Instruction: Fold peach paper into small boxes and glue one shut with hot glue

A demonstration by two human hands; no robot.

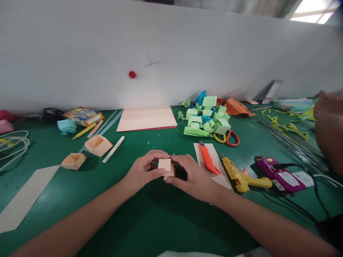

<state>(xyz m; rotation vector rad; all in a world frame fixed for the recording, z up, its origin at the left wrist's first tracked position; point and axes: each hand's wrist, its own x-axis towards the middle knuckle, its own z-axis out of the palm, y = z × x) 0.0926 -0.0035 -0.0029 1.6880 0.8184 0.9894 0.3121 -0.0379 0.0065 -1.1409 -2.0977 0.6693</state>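
Observation:
Between both hands is a small peach folded-paper piece (164, 165), box-like with a flat square top. My left hand (146, 167) is closed on its left side, the thumb along the front edge. My right hand (189, 173) pinches its right side between thumb and fingers. The hands hide much of the piece, and its underside is out of sight. Left of the hands lie a peach paper box (98, 145), a smaller peach paper box (74, 161) and a white pen (113, 149). An orange utility knife (209, 159) rests on a peach strip (223, 175) by my right hand.
A yellow glue gun (242, 175) and a purple power strip (285, 175) with cables lie at right. Behind them are scissors (232, 138) and a heap of green paper pieces (206, 119). Peach sheets (147, 119) lie by the wall. Another person's hand (329, 132) is far right.

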